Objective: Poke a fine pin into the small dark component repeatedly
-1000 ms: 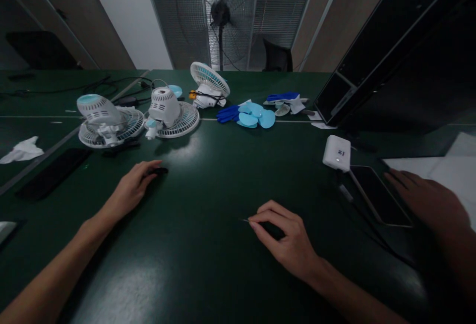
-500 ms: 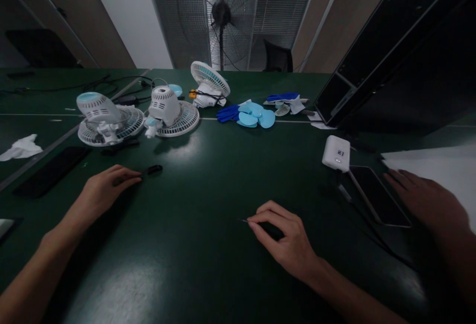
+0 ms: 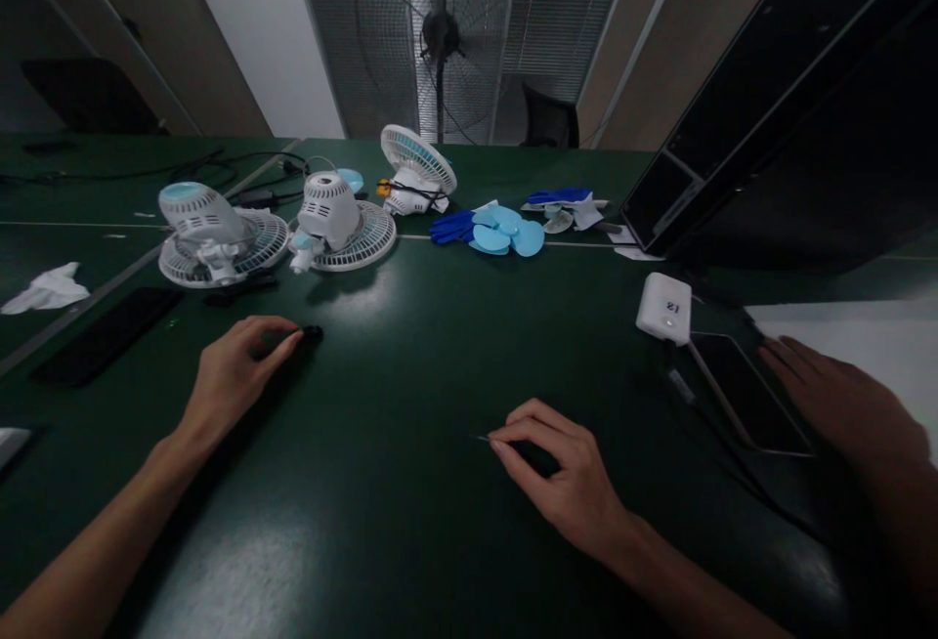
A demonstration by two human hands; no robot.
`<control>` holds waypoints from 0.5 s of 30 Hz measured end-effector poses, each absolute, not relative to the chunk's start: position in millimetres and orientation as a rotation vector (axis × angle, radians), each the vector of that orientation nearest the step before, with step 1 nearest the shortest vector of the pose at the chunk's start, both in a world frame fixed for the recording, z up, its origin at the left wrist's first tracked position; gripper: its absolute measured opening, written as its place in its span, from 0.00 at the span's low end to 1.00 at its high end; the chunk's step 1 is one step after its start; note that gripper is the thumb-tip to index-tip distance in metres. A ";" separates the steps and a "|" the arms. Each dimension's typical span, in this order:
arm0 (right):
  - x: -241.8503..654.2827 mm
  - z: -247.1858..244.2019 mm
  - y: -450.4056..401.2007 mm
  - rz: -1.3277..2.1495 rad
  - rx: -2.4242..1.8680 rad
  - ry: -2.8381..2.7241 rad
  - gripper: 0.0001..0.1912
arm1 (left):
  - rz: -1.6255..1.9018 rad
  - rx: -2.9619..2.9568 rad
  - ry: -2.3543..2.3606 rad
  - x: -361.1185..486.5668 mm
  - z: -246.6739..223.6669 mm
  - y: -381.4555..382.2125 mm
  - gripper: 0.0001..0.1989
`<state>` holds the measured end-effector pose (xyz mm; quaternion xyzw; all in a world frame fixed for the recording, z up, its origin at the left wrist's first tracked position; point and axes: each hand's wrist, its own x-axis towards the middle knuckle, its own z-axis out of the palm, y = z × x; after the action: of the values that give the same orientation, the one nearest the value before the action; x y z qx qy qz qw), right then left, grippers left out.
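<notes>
My left hand (image 3: 238,365) is over the table at left, thumb and forefinger pinched on the near end of a small black object (image 3: 314,332); its kind is too dark to make out. Lower down and right of centre, my right hand (image 3: 553,463) pinches a thin pointed metal tool (image 3: 481,438). Only its fine tip shows, aimed left just above the dark green tabletop (image 3: 396,395). The rest of the tool is hidden in the curled fingers.
Small white fans (image 3: 341,224) and light-blue fan blades (image 3: 505,231) lie along the back beside blue gloves (image 3: 452,227). At right are a white power bank (image 3: 663,308), a phone (image 3: 747,393), a large black screen (image 3: 762,121) and another person's hand (image 3: 842,395).
My left hand has moved right, and its fingertips now meet the small black object, which was apart from them before. My right hand has stayed almost still with the pointed tool.
</notes>
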<state>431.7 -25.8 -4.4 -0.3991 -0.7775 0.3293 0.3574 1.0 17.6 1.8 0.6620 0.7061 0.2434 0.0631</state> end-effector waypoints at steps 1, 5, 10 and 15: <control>431.7 -4.4 -25.8 0.852 -1.031 -2.007 0.07 | 0.749 2.005 2.114 4.9 -0.5 19.5 0.25; 431.5 -3.7 -25.7 0.866 -1.024 -2.014 0.07 | 0.767 1.985 2.116 12.4 -8.7 26.4 0.24; 431.1 -2.8 -25.6 0.863 -1.026 -2.019 0.07 | 0.773 1.952 2.169 11.9 -9.0 26.7 0.22; 430.8 -3.4 -24.9 0.873 -1.030 -2.010 0.07 | 0.753 1.921 2.209 12.0 -8.1 25.3 0.25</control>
<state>430.8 -24.9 -3.4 -0.3982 -0.7768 0.3375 0.3523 12.0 25.3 -8.1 0.6344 0.7295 0.2487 0.0593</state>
